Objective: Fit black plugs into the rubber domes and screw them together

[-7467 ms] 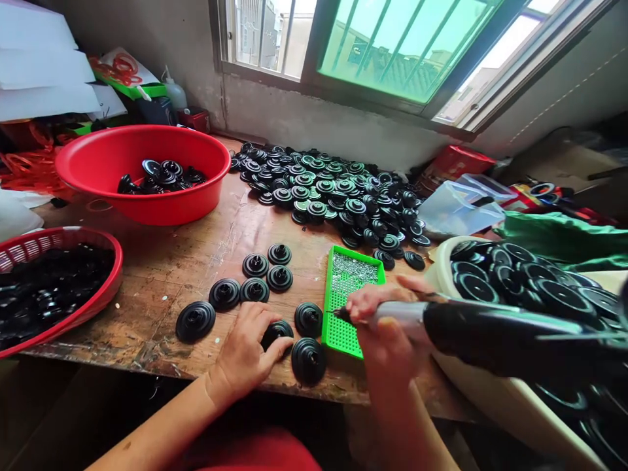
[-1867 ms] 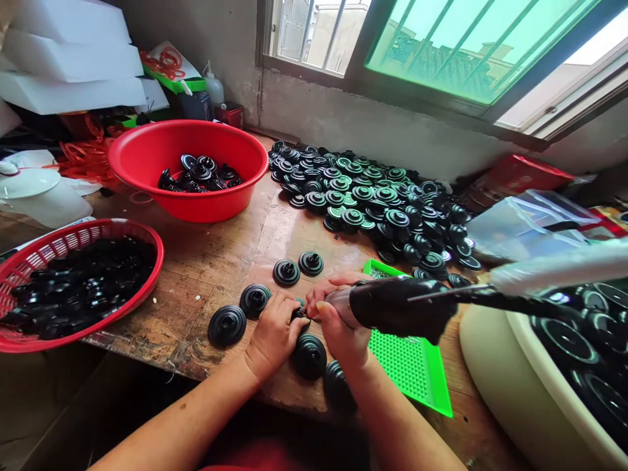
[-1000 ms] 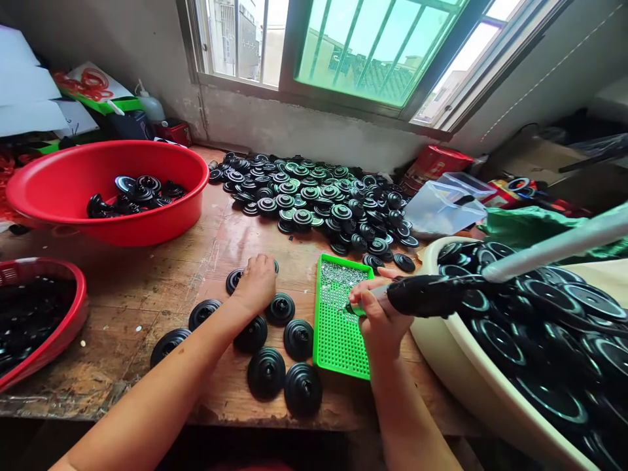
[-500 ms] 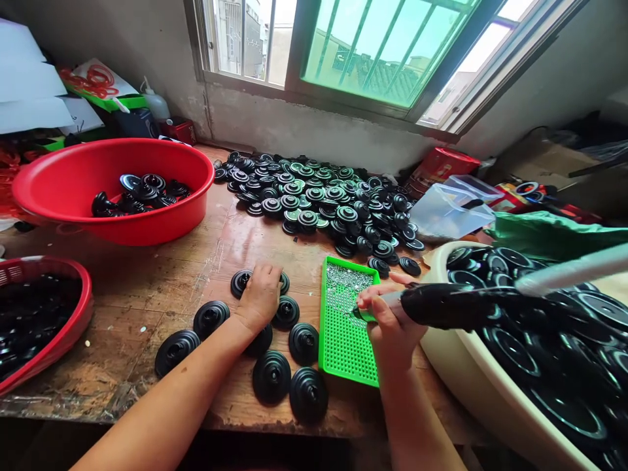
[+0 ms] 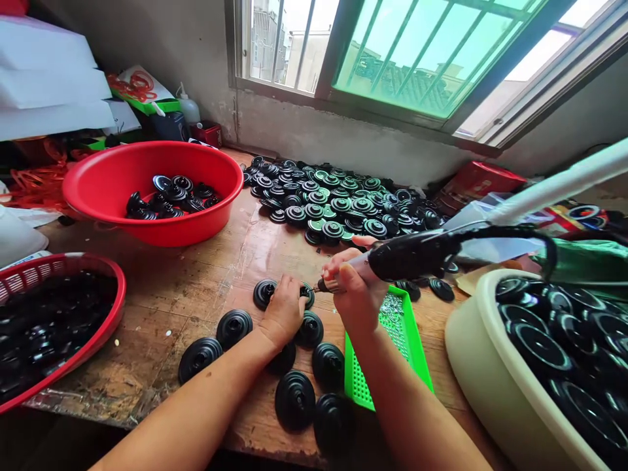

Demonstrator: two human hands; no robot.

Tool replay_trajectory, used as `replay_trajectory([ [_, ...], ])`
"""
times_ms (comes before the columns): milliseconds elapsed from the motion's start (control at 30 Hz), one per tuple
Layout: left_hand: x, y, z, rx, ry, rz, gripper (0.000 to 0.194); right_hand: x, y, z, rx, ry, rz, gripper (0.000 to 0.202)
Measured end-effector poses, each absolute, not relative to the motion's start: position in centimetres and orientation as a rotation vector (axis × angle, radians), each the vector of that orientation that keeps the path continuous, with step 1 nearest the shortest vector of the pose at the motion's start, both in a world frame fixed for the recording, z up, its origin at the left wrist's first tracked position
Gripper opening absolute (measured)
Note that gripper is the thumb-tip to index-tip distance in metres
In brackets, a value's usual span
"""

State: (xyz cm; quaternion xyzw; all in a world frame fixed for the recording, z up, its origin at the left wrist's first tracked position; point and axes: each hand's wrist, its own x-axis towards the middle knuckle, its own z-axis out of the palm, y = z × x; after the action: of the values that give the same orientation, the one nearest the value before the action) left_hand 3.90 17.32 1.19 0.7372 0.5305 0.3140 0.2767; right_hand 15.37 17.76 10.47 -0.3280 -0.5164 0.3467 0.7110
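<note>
My right hand (image 5: 357, 288) is wrapped round an electric screwdriver (image 5: 415, 254), which points left. Its thin bit reaches a black stepped disc (image 5: 308, 297) beside my left fingertips. My left hand (image 5: 284, 309) is closed on that disc, its fingers hiding most of it. Several more black stepped discs (image 5: 295, 400) lie around the left hand on the wooden table (image 5: 161, 281), knobs facing up. Under my right forearm sits a green perforated tray (image 5: 360, 386) with small silvery screws (image 5: 395, 314) at its far end.
A heap of black discs (image 5: 338, 203) lies below the window. At left stand a red basin (image 5: 157, 232) and a red basket (image 5: 115, 314), both holding black parts. A cream tub (image 5: 471, 340) full of discs stands at right. A white hose (image 5: 564, 180) runs above it.
My right hand has brought the screwdriver from over the green tray up and left to the disc at my left hand. The view has shifted, while my left hand stays at the same disc.
</note>
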Motion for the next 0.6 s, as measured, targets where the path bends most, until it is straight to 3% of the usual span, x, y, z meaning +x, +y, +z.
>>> replay_trajectory([
  [600,4.0,17.4,1.5,1.989,1.449,0.786,0.018,14.6,19.1,8.6,-0.847,-1.206,0.762,0.031],
])
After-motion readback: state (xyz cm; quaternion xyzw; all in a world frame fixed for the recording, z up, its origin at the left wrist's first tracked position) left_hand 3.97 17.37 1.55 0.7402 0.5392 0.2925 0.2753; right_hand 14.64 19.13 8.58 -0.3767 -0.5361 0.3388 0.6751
